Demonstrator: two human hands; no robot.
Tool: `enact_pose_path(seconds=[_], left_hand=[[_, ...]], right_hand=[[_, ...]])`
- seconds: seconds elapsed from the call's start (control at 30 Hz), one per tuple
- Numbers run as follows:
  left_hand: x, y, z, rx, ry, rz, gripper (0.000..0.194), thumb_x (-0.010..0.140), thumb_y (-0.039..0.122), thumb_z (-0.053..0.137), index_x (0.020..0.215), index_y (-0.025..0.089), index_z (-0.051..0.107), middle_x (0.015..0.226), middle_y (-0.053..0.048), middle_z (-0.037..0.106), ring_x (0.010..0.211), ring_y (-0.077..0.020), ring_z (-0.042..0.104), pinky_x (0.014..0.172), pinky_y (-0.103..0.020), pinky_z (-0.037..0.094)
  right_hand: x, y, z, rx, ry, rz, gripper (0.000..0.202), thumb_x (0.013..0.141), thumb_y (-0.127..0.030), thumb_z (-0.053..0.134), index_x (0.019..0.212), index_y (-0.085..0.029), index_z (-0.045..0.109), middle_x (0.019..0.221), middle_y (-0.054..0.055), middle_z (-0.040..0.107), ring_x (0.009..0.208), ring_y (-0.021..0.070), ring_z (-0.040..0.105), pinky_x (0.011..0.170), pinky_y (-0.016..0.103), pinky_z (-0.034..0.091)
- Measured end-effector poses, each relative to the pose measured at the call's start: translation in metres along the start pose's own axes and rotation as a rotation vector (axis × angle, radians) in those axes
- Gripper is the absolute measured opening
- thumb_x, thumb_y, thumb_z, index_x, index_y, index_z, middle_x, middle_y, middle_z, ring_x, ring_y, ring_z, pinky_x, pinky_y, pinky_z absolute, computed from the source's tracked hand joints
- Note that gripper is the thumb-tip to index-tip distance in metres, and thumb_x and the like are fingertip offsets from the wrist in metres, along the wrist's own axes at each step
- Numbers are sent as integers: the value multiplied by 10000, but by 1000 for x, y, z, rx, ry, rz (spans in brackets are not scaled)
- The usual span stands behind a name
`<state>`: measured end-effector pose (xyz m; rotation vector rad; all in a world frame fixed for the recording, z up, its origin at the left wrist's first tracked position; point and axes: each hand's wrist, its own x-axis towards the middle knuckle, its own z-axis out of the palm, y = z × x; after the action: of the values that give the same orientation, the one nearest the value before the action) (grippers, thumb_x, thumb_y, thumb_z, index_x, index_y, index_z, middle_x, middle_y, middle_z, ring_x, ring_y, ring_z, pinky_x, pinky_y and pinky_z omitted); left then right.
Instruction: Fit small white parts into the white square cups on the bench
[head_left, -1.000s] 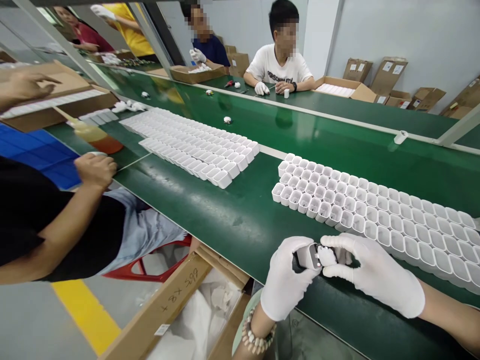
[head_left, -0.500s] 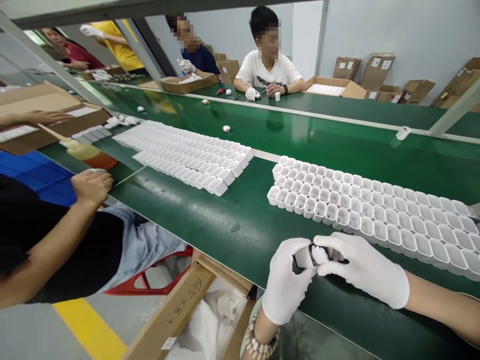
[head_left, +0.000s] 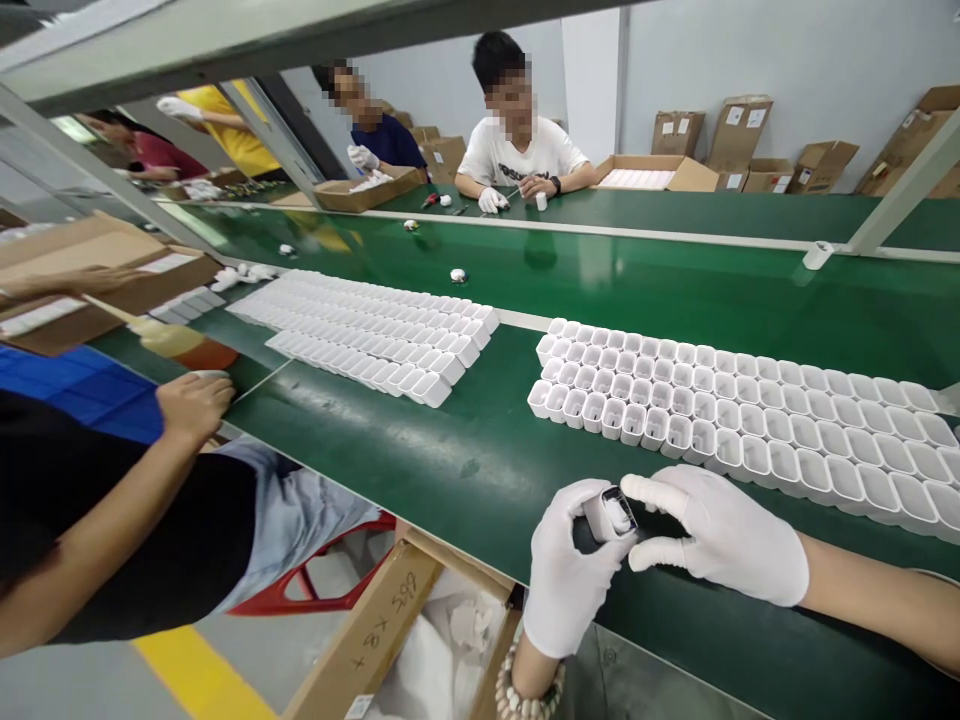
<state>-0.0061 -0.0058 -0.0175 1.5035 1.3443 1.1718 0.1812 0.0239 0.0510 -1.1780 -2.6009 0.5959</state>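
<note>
In my gloved left hand (head_left: 574, 560) is a small white plastic housing (head_left: 598, 517), tilted, with a black-rimmed end turned to the right. Something white shows inside that black rim; I cannot make out what it is. My gloved right hand (head_left: 720, 535) is just right of the housing, its thumb and fingers spread around a gap. Beyond my hands stand several rows of white open-topped cups (head_left: 724, 412) on the green work surface (head_left: 420, 470). Some of the nearer cups show small dark marks inside.
More rows of white housings (head_left: 375, 335) lie at the left. A co-worker's arm (head_left: 135, 500) is beside them, near an amber squeeze bottle (head_left: 184, 347). Below the table edge is a cardboard box (head_left: 375, 625). Across the green belt sits a person in white (head_left: 525, 150). A white cup (head_left: 817, 256) lies far right.
My right thumb and fingers have come off the black-rimmed end and spread apart. My left hand still holds the housing, now tilted differently. The camera view has shifted slightly.
</note>
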Motion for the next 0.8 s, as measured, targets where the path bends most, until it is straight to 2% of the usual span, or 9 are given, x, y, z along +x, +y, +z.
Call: enact_pose_path(seconds=[0.17, 0.3, 0.4, 0.5, 0.6, 0.67, 0.8], left_hand=[[0, 0, -1, -3, -16, 8, 441, 742, 165, 739, 1138, 267, 575, 1109, -21, 626, 997, -187, 622, 908, -341, 516], [0, 2, 0, 102, -115, 161, 481, 783, 126, 672, 1202, 308, 521, 1187, -19, 603, 1074, -192, 598, 904, -346, 526], [-1, -3, 2, 207, -108, 203, 578, 787, 116, 656, 1292, 317, 459, 1317, -55, 536, 1146, -218, 573, 863, -340, 551], [-1, -8, 4, 294, -82, 190, 666, 770, 165, 691, 1362, 272, 405, 1346, -111, 513, 1049, -216, 629, 818, -331, 573], [3, -4, 5, 332, -129, 266, 574, 749, 202, 707, 1280, 228, 490, 1219, -102, 618, 1043, -228, 648, 876, -342, 558], [5, 2, 6, 309, -202, 235, 465, 734, 195, 706, 1173, 242, 561, 1099, -53, 681, 980, -208, 673, 846, -314, 562], [7, 14, 5, 268, -270, 37, 397, 664, 242, 769, 1030, 241, 615, 996, -10, 702, 885, -190, 682, 784, -295, 556]], right_hand=[[0, -6, 10, 45, 28, 4, 388, 898, -480, 556, 1107, -155, 589, 842, 82, 637, 720, 221, 583, 648, 359, 466], [1, -10, 13, 319, 41, 181, 263, 883, -394, 578, 1029, -175, 580, 856, 54, 648, 726, 192, 603, 694, 337, 495], [1, -9, 14, 494, 61, 317, 205, 908, -370, 514, 1002, -192, 557, 876, 38, 658, 720, 165, 609, 682, 301, 500], [0, -4, 18, 524, 52, 291, 196, 871, -366, 530, 955, -190, 553, 804, 18, 639, 671, 153, 571, 629, 286, 481], [-1, 2, 24, 535, 38, 201, 212, 801, -317, 577, 958, -176, 570, 761, 6, 631, 642, 142, 554, 627, 281, 474], [-1, 5, 27, 562, 33, 177, 229, 786, -306, 579, 967, -166, 579, 774, 13, 641, 643, 141, 560, 626, 279, 472], [-2, 7, 28, 606, -2, 189, 212, 788, -271, 569, 971, -166, 595, 839, 28, 664, 704, 150, 586, 670, 284, 472]])
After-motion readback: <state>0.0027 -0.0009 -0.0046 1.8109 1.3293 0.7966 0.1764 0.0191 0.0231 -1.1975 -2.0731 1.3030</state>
